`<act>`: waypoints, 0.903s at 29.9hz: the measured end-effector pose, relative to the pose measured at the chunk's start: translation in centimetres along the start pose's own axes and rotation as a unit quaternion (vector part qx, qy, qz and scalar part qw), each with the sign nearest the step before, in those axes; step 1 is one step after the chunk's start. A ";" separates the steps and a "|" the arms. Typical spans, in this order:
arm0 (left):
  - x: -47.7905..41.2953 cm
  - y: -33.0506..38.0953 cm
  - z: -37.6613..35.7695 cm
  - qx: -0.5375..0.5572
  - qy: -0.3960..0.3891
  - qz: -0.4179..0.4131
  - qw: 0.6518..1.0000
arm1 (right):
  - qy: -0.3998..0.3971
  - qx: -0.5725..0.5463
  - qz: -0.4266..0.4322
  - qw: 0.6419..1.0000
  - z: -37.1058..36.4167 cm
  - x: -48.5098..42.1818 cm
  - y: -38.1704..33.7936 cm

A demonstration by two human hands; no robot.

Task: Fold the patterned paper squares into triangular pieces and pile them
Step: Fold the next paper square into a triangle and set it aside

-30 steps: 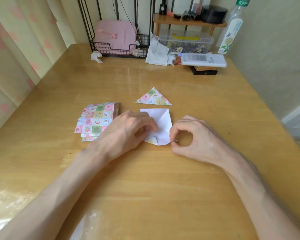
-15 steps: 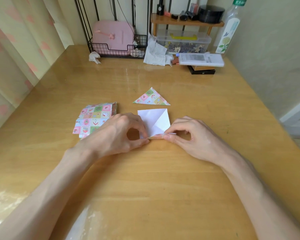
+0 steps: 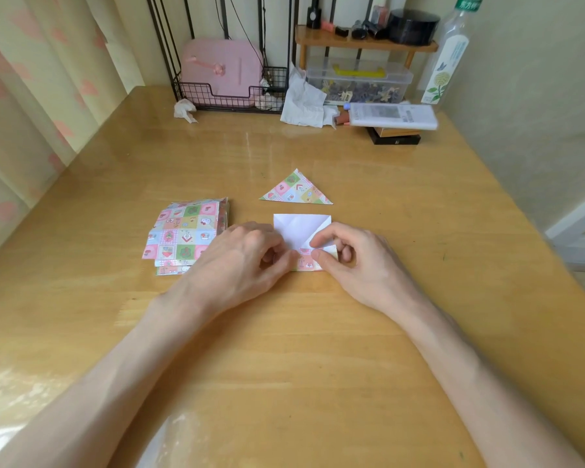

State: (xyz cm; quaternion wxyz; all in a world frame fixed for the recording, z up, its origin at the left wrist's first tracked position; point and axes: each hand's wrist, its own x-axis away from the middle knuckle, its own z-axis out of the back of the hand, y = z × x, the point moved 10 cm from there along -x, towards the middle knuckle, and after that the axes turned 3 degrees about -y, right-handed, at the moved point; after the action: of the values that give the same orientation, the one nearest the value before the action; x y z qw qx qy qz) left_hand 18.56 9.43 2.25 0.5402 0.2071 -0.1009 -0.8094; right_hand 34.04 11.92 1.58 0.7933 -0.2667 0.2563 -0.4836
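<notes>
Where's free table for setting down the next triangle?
Bare wood right of the triangle, up to the table edge; also between triangle and basket. Crowded: stack, left hand and right hand on the sheet.

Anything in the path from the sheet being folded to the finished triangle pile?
Nothing visible. Only bare table lies between the half-folded sheet and the folded triangle beyond it; the unfolded stack sits off to the left.
</notes>
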 end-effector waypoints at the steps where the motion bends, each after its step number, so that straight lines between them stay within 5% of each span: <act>1: 0.0 0.1 0.1 -0.010 0.005 0.002 1.000 | 0.003 0.000 -0.001 1.000 0.1 0.0 0.0; 10: 0.2 -0.2 0.5 -0.063 0.043 0.074 0.994 | -0.005 0.007 -0.012 1.000 -0.1 -0.3 0.0; 27: 0.4 -1.1 0.4 -0.076 -0.011 0.138 0.988 | 0.013 0.005 -0.044 0.999 -0.3 -0.4 0.4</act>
State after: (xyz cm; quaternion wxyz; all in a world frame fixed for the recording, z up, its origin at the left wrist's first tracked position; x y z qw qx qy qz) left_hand 17.35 9.50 2.07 0.6595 0.1410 -0.0723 -0.7348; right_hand 33.94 12.41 1.12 0.7692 -0.2676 0.2519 -0.5228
